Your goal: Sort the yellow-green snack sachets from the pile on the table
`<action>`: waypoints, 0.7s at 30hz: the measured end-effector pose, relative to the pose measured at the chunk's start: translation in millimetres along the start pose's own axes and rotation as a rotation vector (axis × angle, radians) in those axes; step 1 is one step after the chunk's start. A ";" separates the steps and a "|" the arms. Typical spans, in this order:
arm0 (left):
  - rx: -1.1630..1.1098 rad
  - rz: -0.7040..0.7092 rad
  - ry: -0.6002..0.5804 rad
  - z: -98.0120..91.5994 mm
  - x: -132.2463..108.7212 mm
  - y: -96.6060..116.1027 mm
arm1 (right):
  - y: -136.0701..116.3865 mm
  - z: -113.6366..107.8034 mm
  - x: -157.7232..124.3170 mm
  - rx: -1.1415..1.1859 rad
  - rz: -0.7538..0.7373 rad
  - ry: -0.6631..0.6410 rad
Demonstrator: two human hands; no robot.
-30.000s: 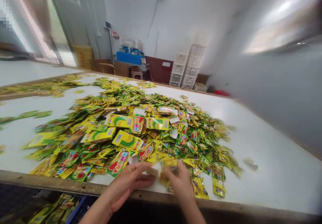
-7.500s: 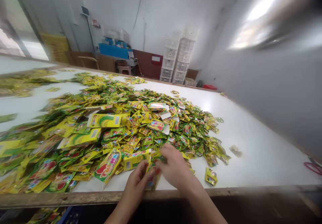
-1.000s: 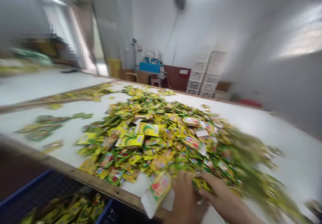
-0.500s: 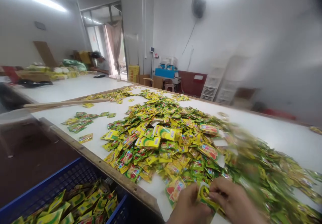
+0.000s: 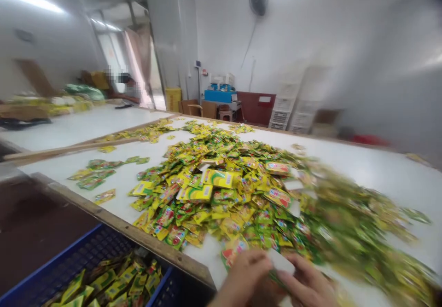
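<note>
At the table's near edge, my left hand (image 5: 246, 272) and my right hand (image 5: 309, 281) are closed on a small carton (image 5: 281, 262) held between them. Its white flap points up, and my fingers cover most of the rest. A larger packet with a red fruit picture (image 5: 228, 254) lies just beyond my left hand. In front of both hands spreads a heap of small yellow and green sachets (image 5: 241, 210). Flat yellow cartons (image 5: 221, 178) lie on top of the heap.
A blue plastic basket (image 5: 69, 263) holding filled yellow cartons (image 5: 120, 281) stands below the wooden table edge (image 5: 131, 233) at left. Loose sachets (image 5: 93, 176) lie on the white tabletop. A person (image 5: 129, 86) is at another table, far left. White crates (image 5: 279, 113) stand by the wall.
The view has swung slightly to the right. Between my hands, the carton's white flap now shows broadly, where mostly yellow and green showed before. The heap looks unchanged.
</note>
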State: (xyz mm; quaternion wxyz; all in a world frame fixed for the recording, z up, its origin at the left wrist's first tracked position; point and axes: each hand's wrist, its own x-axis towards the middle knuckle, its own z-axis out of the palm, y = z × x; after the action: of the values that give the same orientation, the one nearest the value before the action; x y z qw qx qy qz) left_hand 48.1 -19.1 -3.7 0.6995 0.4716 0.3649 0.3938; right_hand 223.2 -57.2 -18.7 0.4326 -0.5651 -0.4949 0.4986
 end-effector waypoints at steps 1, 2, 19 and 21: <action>0.033 0.009 0.020 -0.3 -0.5 4.5 | -7.7 4.4 -1.2 0.016 -0.032 -0.001; 0.061 0.022 0.032 -1.5 0.1 8.5 | -15.1 7.8 -0.7 0.018 -0.076 0.022; 0.668 0.408 0.103 -18.1 27.4 -2.6 | -18.6 7.0 20.0 0.105 -0.192 0.275; 0.715 0.473 0.059 -25.5 31.2 -5.6 | -20.2 4.8 21.0 0.114 -0.128 0.241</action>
State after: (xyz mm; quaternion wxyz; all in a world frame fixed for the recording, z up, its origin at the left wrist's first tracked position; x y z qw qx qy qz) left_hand 40.0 17.0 -20.7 0.3717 0.7438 0.3800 0.4053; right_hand 216.1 -33.7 -2.3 0.5512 -0.5628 -0.4452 0.4257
